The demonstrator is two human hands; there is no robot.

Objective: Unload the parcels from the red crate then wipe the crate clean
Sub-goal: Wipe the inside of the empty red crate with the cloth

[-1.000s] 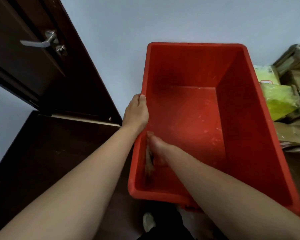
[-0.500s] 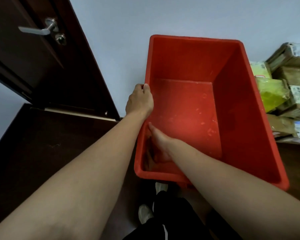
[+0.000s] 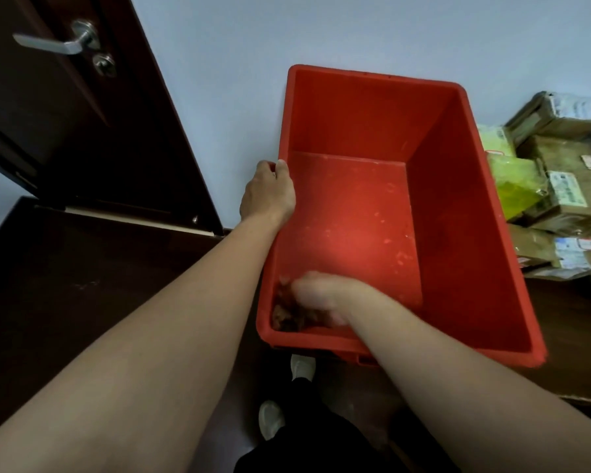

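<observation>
The red crate (image 3: 458,206) stands against the pale wall with nothing but pale scuffs on its floor. My left hand (image 3: 267,192) grips the crate's left rim, thumb over the edge. My right hand (image 3: 318,295), blurred by motion, reaches into the near left corner and holds a crumpled brownish cloth (image 3: 285,314) against the crate's floor and left wall. The parcels (image 3: 556,186), brown boxes with labels and yellow-green bags, lie stacked on the floor to the right of the crate.
A dark wooden door (image 3: 69,124) with a metal lever handle (image 3: 58,42) stands at the left. The floor (image 3: 82,288) is dark wood. My feet in white shoes (image 3: 270,418) are just below the crate's near edge.
My right hand has slid with the cloth toward the near left corner of the crate. The view has shifted, so the crate sits lower in frame. My left hand keeps its hold on the rim.
</observation>
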